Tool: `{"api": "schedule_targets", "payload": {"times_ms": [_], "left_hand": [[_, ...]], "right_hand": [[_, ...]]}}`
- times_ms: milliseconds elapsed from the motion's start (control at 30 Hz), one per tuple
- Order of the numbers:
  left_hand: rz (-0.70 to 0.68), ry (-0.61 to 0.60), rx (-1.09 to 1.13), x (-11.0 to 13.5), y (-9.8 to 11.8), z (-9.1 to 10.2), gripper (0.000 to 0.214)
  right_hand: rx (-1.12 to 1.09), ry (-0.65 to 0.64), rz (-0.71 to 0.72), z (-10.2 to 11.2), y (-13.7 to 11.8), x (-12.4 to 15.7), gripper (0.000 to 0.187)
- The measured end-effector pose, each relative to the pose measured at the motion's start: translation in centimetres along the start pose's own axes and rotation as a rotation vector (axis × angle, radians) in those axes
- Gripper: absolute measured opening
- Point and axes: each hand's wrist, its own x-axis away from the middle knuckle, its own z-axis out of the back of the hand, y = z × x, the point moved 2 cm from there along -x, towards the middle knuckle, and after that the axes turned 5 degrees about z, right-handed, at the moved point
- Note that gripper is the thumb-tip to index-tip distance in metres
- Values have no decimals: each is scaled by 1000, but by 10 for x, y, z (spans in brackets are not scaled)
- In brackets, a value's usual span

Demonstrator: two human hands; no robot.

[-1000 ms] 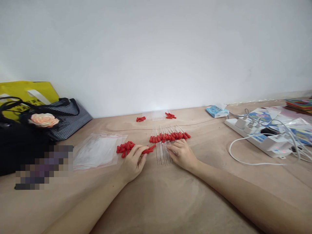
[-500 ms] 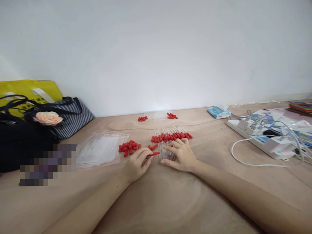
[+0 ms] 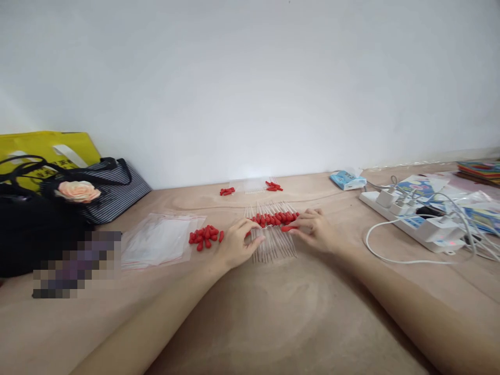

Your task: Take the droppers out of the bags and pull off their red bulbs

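A row of clear glass droppers with red rubber bulbs lies on the tan table, their glass stems pointing toward me. My left hand rests curled at the row's left end, fingertips on the stems. At the row's right end my right hand pinches a red-bulbed dropper. A loose pile of red bulbs sits just left of my left hand.
Clear plastic bags lie left of the pile. Dark and striped bags with a pink flower stand at far left. More bulbs and stems lie by the wall. A white power strip with cables and a tissue pack are at right.
Both hands moved forward and apart to the two ends of the dropper row. The right hand now pinches a red-bulbed dropper; the left hand no longer shows the red piece it held.
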Motion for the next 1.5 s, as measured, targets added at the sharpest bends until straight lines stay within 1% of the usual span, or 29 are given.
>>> {"api": "schedule_targets", "payload": {"times_ms": [100, 167, 267, 367, 467, 533, 633, 700, 767, 867, 933, 1000, 1033, 1133, 1233, 1300, 1367, 1433, 1500], "left_hand": [[54, -72, -88, -25, -10, -14, 19], [85, -95, -130, -36, -15, -24, 20], [122, -91, -154, -44, -21, -36, 15], [126, -90, -146, -47, -23, -41, 11], [113, -98, -139, -49, -23, -42, 14], [106, -99, -137, -51, -23, -42, 15], [104, -93, -124, -54, -22, -43, 10], [106, -78, -108, -55, -21, -43, 7], [123, -40, -93, -55, -19, -41, 10], [184, 56, -86, -47, -16, -31, 15], [237, 127, -33, -34, -15, -20, 16], [286, 184, 114, -14, -16, -7, 16], [295, 188, 198, -2, -17, -1, 16], [318, 146, 354, 31, -21, 13, 17], [324, 95, 496, 52, -24, 17, 13], [284, 64, 499, 56, -24, 15, 12], [211, 28, 432, 55, -22, 14, 13], [130, -12, 366, 53, -19, 13, 14], [67, -43, 330, 51, -15, 15, 15]], "right_hand": [[54, -17, -113, 7, 29, 11, 18], [71, -45, -142, 5, 36, 14, 16], [102, -88, -127, -1, 33, 13, 16], [167, -79, -109, -6, 27, 10, 16], [185, -68, -95, -7, 24, 8, 18], [182, -87, -102, -7, 24, 8, 18], [184, -115, -128, -8, 23, 9, 17], [175, -109, -140, -10, 22, 9, 18], [162, -80, -143, -11, 21, 9, 17], [148, -2, -132, -12, 20, 9, 16], [143, 64, -116, -12, 19, 9, 17], [121, 130, -99, -13, 16, 9, 16], [100, 163, -91, -14, 13, 8, 16], [29, 248, -61, -16, -3, 2, 17], [1, 253, 0, -18, -26, -5, 24], [7, 202, 72, -20, -40, -9, 30], [24, 149, 138, -22, -51, -11, 33], [42, 123, 180, -25, -58, -11, 29], [52, 128, 200, -28, -62, -11, 23]]}}
